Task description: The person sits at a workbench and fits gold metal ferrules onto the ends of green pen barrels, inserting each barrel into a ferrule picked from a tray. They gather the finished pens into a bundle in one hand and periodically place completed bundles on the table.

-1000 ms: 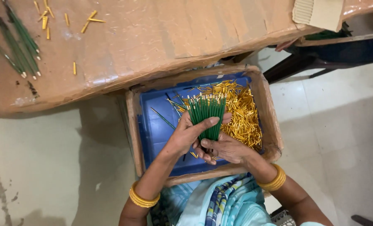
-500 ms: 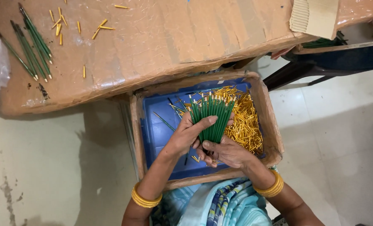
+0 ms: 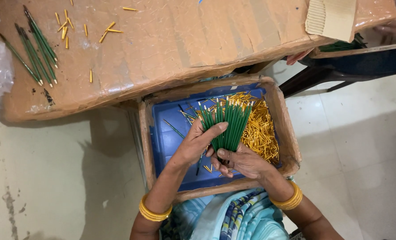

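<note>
I observe both hands closed around one bundle of green sticks (image 3: 227, 124), held over the blue tray (image 3: 171, 142) inside a cardboard box (image 3: 287, 133). My left hand (image 3: 198, 142) wraps the bundle from its side, fingers curled across the front; my right hand (image 3: 242, 162) pinches the lower ends from beneath.

In my judgement the sticks are thin, stiff and light, smooth enough to slide past each other and fan out, as the upper ends already do. The grip belongs low and encircling, near the base.

A heap of short gold pieces (image 3: 260, 131) lies just beyond the right hand. Loose green sticks (image 3: 35, 44) and gold pieces (image 3: 73, 26) lie on the wrapped table (image 3: 198, 40), well beyond the left hand. Nothing obstructs either hand.
</note>
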